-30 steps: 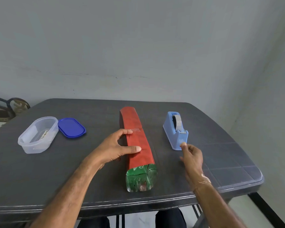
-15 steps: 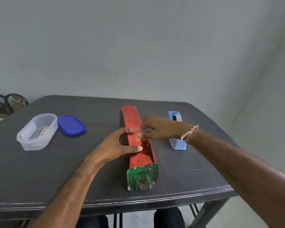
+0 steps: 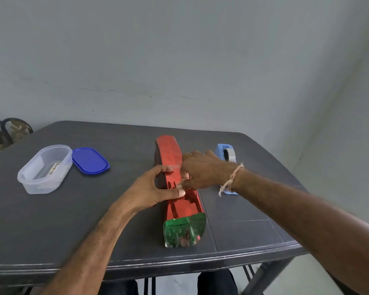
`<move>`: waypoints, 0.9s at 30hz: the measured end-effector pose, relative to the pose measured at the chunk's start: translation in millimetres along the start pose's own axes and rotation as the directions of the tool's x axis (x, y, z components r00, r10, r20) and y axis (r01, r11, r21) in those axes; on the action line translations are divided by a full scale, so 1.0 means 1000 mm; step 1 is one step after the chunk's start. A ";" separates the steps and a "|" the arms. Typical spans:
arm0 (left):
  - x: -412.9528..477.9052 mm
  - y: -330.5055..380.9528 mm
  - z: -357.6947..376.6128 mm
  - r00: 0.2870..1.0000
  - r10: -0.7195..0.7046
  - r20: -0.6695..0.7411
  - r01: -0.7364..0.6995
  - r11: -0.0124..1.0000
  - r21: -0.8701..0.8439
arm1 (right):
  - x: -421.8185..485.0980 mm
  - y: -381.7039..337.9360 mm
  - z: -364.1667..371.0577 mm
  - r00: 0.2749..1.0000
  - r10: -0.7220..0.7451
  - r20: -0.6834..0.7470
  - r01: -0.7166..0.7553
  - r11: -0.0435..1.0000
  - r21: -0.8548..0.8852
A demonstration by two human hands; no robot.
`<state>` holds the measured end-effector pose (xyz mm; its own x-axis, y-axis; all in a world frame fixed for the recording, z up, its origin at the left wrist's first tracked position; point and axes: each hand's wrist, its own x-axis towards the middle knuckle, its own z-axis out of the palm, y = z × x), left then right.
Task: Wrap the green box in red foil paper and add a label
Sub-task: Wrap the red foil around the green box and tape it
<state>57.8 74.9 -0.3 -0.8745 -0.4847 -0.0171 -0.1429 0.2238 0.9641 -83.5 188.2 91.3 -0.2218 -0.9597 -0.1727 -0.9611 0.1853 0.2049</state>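
right hand (image 3: 202,169) moved off the tape dispenser (image 3: 226,153) at right. now centre frame, fingers curled down on the red foil (image 3: 170,150) seam; can't tell if it's pinching tape. table (image 3: 51,220): green box (image 3: 184,233) lies lengthwise mid-frame, near end bare green. left hand (image 3: 151,192) grips its side. likely seam taping; ends and label (image 3: 54,168), in clear tub (image 3: 30,182) at left, remain.

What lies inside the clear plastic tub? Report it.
A small printed label lies flat on the floor of the clear tub; its print is too small to read. The blue lid lies beside the tub, so nothing covers it.
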 end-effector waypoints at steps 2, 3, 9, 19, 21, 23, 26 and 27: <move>0.002 -0.003 -0.001 1.000 0.003 -0.003 -0.003 1.000 0.015 | 0.003 -0.001 -0.002 1.000 -0.009 -0.001 0.009 0.998 -0.055; 0.002 -0.004 -0.001 1.000 0.007 -0.005 -0.007 1.000 0.018 | 0.005 -0.002 -0.002 1.000 -0.017 -0.001 0.017 0.997 -0.078; 0.002 -0.004 0.000 1.000 0.019 -0.001 -0.019 0.998 0.054 | 0.013 -0.004 -0.008 1.000 -0.017 0.020 0.021 0.982 -0.190; -0.003 0.000 -0.001 1.000 -0.004 -0.008 0.004 1.000 0.006 | 0.015 0.054 0.015 0.940 0.245 0.239 -0.304 0.919 0.253; -0.005 0.001 0.000 1.000 0.004 -0.011 -0.004 1.000 -0.003 | 0.009 0.034 0.005 0.968 0.198 0.152 -0.243 0.888 0.391; -0.006 0.003 0.000 1.000 0.013 -0.012 -0.013 1.000 -0.001 | 0.004 0.027 0.013 0.970 0.199 0.137 -0.240 0.856 0.458; -0.008 0.005 0.001 0.999 0.022 -0.026 -0.022 1.000 0.019 | 0.003 0.030 0.029 0.956 0.272 0.108 -0.287 0.801 0.526; -0.008 0.005 0.001 0.999 0.022 -0.030 -0.022 0.999 0.023 | 0.001 0.032 0.031 0.954 0.294 0.062 -0.278 0.786 0.552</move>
<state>63.9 80.8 4.7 -0.8630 -0.5050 0.0124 -0.1348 0.2538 0.9578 -119.2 199.4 68.0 -0.5043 -0.8478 -0.1642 -0.7848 0.5293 -0.3224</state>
